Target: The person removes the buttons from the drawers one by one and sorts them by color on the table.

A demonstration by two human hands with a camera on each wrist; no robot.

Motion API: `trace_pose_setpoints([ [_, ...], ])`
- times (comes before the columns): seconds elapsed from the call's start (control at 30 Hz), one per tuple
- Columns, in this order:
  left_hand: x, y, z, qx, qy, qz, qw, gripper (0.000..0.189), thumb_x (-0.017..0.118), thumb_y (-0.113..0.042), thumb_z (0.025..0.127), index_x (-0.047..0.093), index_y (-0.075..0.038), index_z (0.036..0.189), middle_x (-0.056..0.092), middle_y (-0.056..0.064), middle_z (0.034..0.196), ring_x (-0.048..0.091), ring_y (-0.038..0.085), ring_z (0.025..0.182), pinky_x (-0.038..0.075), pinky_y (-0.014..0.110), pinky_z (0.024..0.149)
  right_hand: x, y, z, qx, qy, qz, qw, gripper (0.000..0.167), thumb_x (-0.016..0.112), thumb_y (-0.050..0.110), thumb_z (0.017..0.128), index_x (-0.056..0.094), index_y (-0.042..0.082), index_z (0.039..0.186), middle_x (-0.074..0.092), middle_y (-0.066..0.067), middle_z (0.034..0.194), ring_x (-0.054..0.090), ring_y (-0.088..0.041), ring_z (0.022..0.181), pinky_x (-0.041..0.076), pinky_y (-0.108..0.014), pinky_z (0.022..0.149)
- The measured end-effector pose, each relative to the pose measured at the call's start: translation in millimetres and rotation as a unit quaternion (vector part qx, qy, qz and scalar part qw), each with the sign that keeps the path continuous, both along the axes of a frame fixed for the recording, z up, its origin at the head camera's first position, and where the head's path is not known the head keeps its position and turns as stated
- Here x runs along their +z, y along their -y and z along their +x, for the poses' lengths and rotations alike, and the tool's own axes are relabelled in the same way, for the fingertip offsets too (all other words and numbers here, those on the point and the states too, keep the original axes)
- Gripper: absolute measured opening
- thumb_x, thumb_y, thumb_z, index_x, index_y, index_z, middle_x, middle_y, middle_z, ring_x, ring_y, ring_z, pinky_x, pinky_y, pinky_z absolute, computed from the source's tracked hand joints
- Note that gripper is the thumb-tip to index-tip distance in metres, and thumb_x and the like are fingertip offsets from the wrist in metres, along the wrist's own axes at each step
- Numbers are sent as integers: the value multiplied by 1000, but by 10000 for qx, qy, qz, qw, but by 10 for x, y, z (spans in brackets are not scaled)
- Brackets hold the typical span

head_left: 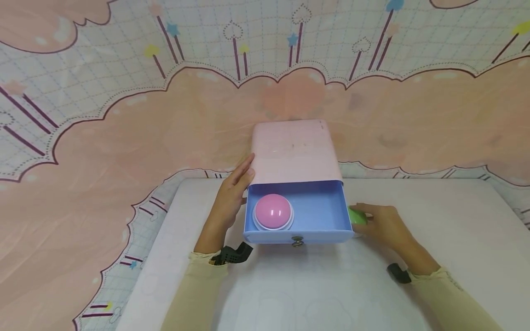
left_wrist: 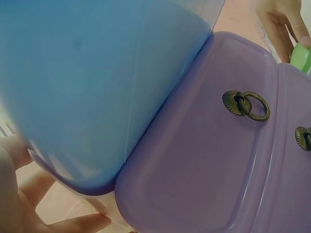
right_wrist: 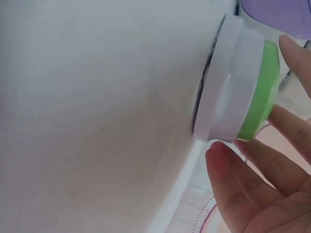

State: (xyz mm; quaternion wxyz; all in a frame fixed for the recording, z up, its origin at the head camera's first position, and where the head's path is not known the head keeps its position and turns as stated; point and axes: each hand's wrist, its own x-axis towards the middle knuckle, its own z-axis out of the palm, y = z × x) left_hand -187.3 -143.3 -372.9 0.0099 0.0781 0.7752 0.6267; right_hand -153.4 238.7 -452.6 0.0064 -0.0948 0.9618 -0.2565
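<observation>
A small drawer cabinet with a pink top (head_left: 294,151) stands on the table, its blue top drawer (head_left: 320,209) pulled out. Inside that drawer, at the left, lies a round push button with a pink dome (head_left: 273,210) and white rim. My left hand (head_left: 227,200) rests against the cabinet's left side, fingers fairly straight. To the right of the drawer, my right hand (head_left: 387,225) holds a green-and-white push button (right_wrist: 238,87) between thumb and fingers, its base close to the tabletop. The cabinet partly hides this button in the head view.
Below the blue drawer are purple drawer fronts (left_wrist: 199,131) with brass ring pulls (left_wrist: 257,107); they are closed. The white table (head_left: 298,285) extends around the cabinet. Behind hangs a peach cloth (head_left: 198,119) with a cloud-and-star print. Dark wrist camera mounts (head_left: 236,253) sit at both sleeves.
</observation>
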Motion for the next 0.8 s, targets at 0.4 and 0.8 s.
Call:
trace_pose_setpoints([
  [0.4, 19, 4, 9, 7, 35, 52, 10000, 50, 51, -50, 104, 41, -48, 153, 24, -9, 170, 40, 40, 148, 47, 68, 99, 196, -30, 132, -22, -605, -169, 9980, 53, 80, 45, 87, 71, 16, 131, 69, -19, 131, 70, -47, 103, 60, -57, 81],
  [0.8, -9, 9, -15, 39, 22, 40, 10000, 49, 51, -51, 104, 41, -50, 152, 23, -10, 170, 36, 35, 151, 47, 68, 100, 660, 135, 331, -93, -2121, -886, 9732, 41, 85, 29, 83, 77, 14, 120, 79, -9, 110, 77, -37, 87, 54, -20, 66],
])
